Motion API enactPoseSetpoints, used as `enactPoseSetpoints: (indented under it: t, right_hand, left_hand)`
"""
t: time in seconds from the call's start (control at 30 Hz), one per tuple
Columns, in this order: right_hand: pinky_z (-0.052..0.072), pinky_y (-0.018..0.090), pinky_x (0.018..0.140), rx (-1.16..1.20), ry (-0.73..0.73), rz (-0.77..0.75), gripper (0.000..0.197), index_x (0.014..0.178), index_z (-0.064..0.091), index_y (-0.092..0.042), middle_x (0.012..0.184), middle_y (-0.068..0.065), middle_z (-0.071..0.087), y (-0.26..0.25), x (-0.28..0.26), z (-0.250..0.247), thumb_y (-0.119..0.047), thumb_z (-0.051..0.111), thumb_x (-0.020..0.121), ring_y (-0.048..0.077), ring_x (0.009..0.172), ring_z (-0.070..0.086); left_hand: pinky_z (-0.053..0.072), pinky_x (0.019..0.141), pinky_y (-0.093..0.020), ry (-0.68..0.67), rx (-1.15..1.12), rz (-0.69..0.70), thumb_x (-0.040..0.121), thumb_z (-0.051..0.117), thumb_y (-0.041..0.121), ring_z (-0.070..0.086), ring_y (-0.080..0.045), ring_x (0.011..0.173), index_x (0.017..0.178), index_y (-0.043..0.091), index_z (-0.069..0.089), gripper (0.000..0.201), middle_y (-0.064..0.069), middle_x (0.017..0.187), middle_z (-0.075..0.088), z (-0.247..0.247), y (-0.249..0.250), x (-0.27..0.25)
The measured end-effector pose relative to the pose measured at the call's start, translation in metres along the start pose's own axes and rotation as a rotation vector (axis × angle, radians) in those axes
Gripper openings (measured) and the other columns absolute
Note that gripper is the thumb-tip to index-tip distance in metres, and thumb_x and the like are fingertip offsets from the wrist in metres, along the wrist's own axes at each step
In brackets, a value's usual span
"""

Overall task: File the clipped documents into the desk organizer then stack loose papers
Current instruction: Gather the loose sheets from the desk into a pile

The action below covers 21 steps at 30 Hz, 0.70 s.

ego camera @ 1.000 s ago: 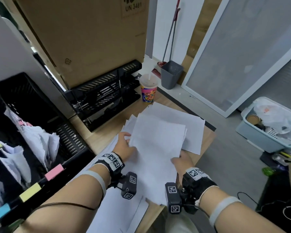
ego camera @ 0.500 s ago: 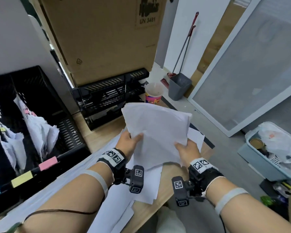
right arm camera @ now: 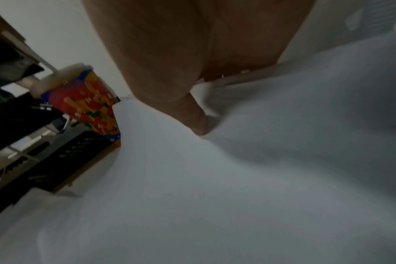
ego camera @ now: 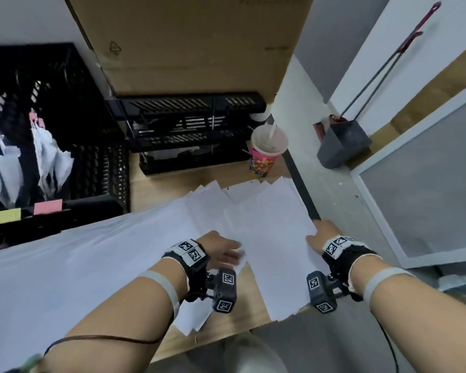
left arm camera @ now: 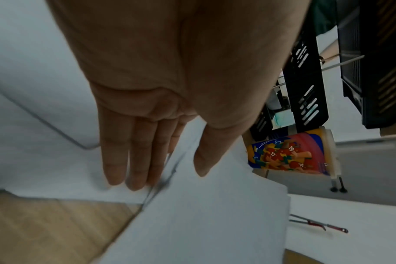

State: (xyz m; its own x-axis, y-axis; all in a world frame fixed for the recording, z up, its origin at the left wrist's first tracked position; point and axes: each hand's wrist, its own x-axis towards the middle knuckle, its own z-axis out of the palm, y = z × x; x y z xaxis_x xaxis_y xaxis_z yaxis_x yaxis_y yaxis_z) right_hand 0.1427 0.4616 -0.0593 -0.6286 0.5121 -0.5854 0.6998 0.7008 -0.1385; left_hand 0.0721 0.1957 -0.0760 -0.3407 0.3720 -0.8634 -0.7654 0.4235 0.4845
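Note:
A stack of loose white papers (ego camera: 267, 238) lies flat on the wooden desk (ego camera: 167, 189), fanned at its far edge. My left hand (ego camera: 232, 254) is at the stack's left edge; in the left wrist view its fingers (left arm camera: 133, 160) lie straight on the lower sheets and the thumb is over the stack's top. My right hand (ego camera: 316, 232) holds the stack's right edge, thumb (right arm camera: 197, 123) pressed on top, the other fingers hidden under the paper. The black desk organizer (ego camera: 97, 162) at the left holds clipped documents (ego camera: 51, 162) behind coloured labels.
A black letter tray (ego camera: 189, 135) stands at the back of the desk with a colourful lidded cup (ego camera: 267, 157) to its right. A large white sheet (ego camera: 78, 265) covers the desk's left. A cardboard box (ego camera: 186, 36) stands behind. The desk's right edge (ego camera: 301, 195) borders the stack.
Half a second ago both hands held the stack raised off the desk; now it lies flat there, with the hands at its left and right edges.

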Motion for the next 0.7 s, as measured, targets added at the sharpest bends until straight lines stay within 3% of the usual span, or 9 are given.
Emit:
enactPoseSetpoints:
  t: [0.13,0.23,0.37,0.47,0.53,0.6,0.63,0.7]
  right_hand:
    - [0.046,0.038,0.101,-0.107,0.039,0.002,0.053,0.137,0.041,-0.01,0.136,0.018,0.042,0.001,0.014,0.019,-0.018,0.056,0.087,0.039,0.122,0.051]
    - [0.045,0.043,0.102,-0.101,0.071,0.001,0.06,0.137,0.035,-0.014,0.134,0.018,0.044,0.004,0.018,0.024,-0.02,0.062,0.084,0.039,0.124,0.047]
    - [0.045,0.046,0.098,-0.076,0.153,0.036,0.06,0.132,0.039,-0.014,0.131,0.015,0.043,-0.005,0.007,0.027,-0.024,0.067,0.08,0.036,0.125,0.042]
    - [0.046,0.04,0.092,0.15,0.213,-0.098,0.047,0.122,0.047,-0.016,0.122,0.012,0.051,-0.025,-0.003,0.033,-0.016,0.064,0.079,0.033,0.119,0.05]
    - [0.046,0.03,0.078,0.349,0.015,-0.205,0.028,0.109,0.055,-0.017,0.102,0.007,0.062,-0.049,-0.016,0.041,-0.011,0.056,0.083,0.027,0.097,0.062]
    - [0.046,0.029,0.062,0.497,-0.279,-0.21,0.016,0.094,0.061,-0.017,0.084,0.004,0.066,-0.073,-0.034,0.058,-0.01,0.051,0.085,0.024,0.07,0.065]
    - [0.046,0.03,0.056,0.549,-0.413,-0.181,0.012,0.088,0.063,-0.015,0.078,0.007,0.067,-0.085,-0.043,0.067,-0.01,0.052,0.086,0.026,0.063,0.064]
    - [0.048,0.034,0.055,0.519,-0.6,-0.151,0.009,0.086,0.063,-0.009,0.074,0.013,0.064,-0.103,-0.059,0.083,-0.012,0.055,0.084,0.03,0.064,0.06]
  left_hand:
    - [0.054,0.085,-0.04,0.066,-0.047,0.059,0.095,0.063,0.01,0.064,-0.03,0.093,0.103,0.002,0.058,0.012,-0.022,0.105,0.066,0.013,0.002,0.003]
    - [0.05,0.074,-0.029,0.137,-0.022,0.138,0.095,0.062,0.008,0.063,-0.026,0.094,0.123,0.013,0.053,0.03,-0.017,0.108,0.066,0.011,0.001,0.003]
    - [0.056,0.087,-0.035,0.351,0.178,0.259,0.091,0.064,0.012,0.071,-0.026,0.099,0.121,0.011,0.064,0.031,-0.011,0.108,0.074,-0.014,-0.005,0.001]
    - [0.054,0.091,-0.034,0.619,0.406,0.3,0.088,0.063,0.013,0.066,-0.028,0.106,0.116,0.015,0.065,0.028,-0.01,0.113,0.069,-0.043,-0.009,-0.009]
    - [0.05,0.095,-0.036,0.798,0.587,0.279,0.086,0.063,0.016,0.058,-0.029,0.116,0.124,0.02,0.06,0.038,-0.012,0.127,0.059,-0.065,-0.012,-0.018]
    - [0.044,0.104,-0.042,0.912,0.754,0.224,0.085,0.064,0.021,0.044,-0.029,0.133,0.138,0.028,0.048,0.056,-0.01,0.145,0.043,-0.087,-0.018,-0.027]
    - [0.042,0.108,-0.045,0.934,0.818,0.206,0.083,0.067,0.021,0.036,-0.029,0.14,0.145,0.03,0.039,0.068,-0.009,0.152,0.034,-0.099,-0.02,-0.032]
    - [0.037,0.114,-0.045,0.946,0.94,0.182,0.079,0.074,0.024,0.024,-0.029,0.149,0.153,0.028,0.023,0.09,-0.011,0.16,0.022,-0.122,-0.022,-0.04]
